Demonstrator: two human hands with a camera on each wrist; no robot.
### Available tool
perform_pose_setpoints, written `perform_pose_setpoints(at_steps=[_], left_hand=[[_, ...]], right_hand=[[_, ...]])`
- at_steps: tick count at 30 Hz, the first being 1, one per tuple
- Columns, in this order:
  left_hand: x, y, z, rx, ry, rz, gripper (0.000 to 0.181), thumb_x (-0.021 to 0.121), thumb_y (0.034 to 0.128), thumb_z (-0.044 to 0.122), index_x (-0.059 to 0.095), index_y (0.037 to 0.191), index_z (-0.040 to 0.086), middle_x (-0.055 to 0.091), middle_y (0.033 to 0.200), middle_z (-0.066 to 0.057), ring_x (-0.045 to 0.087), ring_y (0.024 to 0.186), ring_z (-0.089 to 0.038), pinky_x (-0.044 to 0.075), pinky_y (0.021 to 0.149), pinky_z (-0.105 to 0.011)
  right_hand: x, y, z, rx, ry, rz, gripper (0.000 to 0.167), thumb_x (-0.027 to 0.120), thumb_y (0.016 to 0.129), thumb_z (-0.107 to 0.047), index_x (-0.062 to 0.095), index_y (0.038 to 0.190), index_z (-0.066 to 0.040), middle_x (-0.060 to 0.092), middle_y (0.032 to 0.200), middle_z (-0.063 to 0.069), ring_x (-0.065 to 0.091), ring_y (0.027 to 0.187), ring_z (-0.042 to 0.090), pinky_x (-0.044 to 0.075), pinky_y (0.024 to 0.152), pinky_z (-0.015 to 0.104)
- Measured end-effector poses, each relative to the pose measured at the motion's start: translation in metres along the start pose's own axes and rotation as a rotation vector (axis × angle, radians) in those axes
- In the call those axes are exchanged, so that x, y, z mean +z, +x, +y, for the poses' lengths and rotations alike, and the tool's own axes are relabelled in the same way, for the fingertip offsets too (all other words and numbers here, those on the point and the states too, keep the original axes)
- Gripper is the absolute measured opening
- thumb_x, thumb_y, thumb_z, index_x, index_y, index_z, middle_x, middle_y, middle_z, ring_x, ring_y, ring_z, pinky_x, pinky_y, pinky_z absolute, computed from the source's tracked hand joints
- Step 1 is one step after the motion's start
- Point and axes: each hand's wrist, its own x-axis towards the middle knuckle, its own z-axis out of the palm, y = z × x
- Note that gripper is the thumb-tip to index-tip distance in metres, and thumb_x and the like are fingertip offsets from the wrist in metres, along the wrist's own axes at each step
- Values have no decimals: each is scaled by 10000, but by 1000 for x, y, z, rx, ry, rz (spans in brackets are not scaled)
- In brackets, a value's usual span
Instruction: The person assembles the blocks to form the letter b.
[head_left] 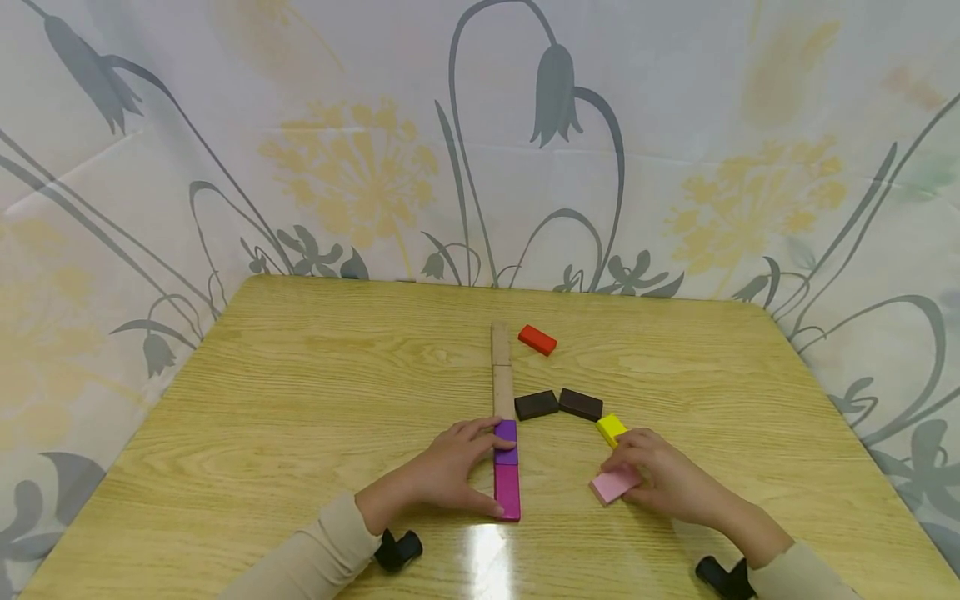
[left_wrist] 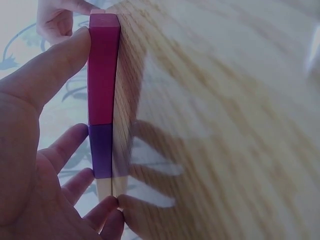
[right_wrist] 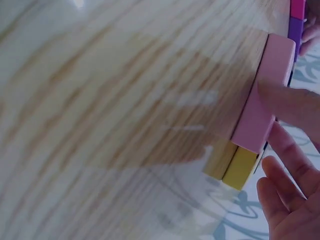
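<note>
A straight row of blocks runs away from me. At its near end lie a magenta block [head_left: 507, 492] and a purple block [head_left: 507, 455], with two plain wooden blocks [head_left: 501, 346] beyond. My left hand [head_left: 450, 468] rests against this row, thumb touching the magenta block near its close end and fingers spread at the purple one. With my right hand [head_left: 671, 477] I pinch a pink block [head_left: 615, 482] between thumb and fingers. In the right wrist view, the thumb presses the side of the pink block [right_wrist: 265, 100]; a yellow block [right_wrist: 240, 167] lies by its far end.
Two dark blocks [head_left: 537, 405] lie end to end between the row and the yellow block. A red block [head_left: 537, 340] lies apart, right of the row's far end. The wooden table [head_left: 300, 375] meets a flower-patterned cloth [head_left: 375, 167] at its back edge.
</note>
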Motion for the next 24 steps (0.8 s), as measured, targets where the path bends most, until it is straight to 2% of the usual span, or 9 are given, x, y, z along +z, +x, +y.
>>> perform_pose_setpoints(at_steps=[5, 11, 14, 20, 24], left_hand=[[0, 0, 1, 7, -1, -1, 785, 727, 725, 544, 437, 1381, 224, 203, 1518, -34, 229, 1343, -293, 220, 1066, -487], [-1, 0, 1, 15, 2, 4, 782, 729, 726, 539, 441, 1379, 219, 213, 1513, -47, 237, 1339, -302, 225, 1062, -493], [0, 0, 1, 14, 4, 3, 778, 727, 729, 537, 439, 1381, 223, 212, 1513, -49, 235, 1341, -303, 224, 1063, -494], [-1, 0, 1, 10, -4, -1, 777, 729, 731, 531, 438, 1383, 226, 209, 1513, -51, 228, 1342, -313, 223, 1058, -511], [-1, 0, 1, 9, -7, -1, 775, 729, 731, 529, 438, 1383, 227, 208, 1513, -51, 226, 1342, -313, 223, 1058, -512]], right_hand=[[-5, 2, -1, 1, 15, 3, 385, 827, 638, -62, 695, 993, -134, 562, 1009, -30, 489, 939, 178, 479, 764, 367], [-9, 9, -1, 68, 41, -28, 338, 779, 745, -127, 676, 1066, -102, 568, 1077, 41, 511, 979, 231, 471, 794, 435], [-10, 13, 0, 93, 46, -22, 346, 774, 746, -113, 669, 1075, -86, 573, 1088, 39, 520, 998, 244, 468, 810, 449], [-10, 23, 2, 92, 24, 62, 350, 791, 719, -83, 669, 1047, -65, 587, 1022, -18, 548, 951, 214, 481, 796, 440], [-9, 30, 2, 92, 13, 118, 348, 791, 713, -57, 667, 1038, -52, 604, 993, 8, 559, 939, 240, 479, 789, 465]])
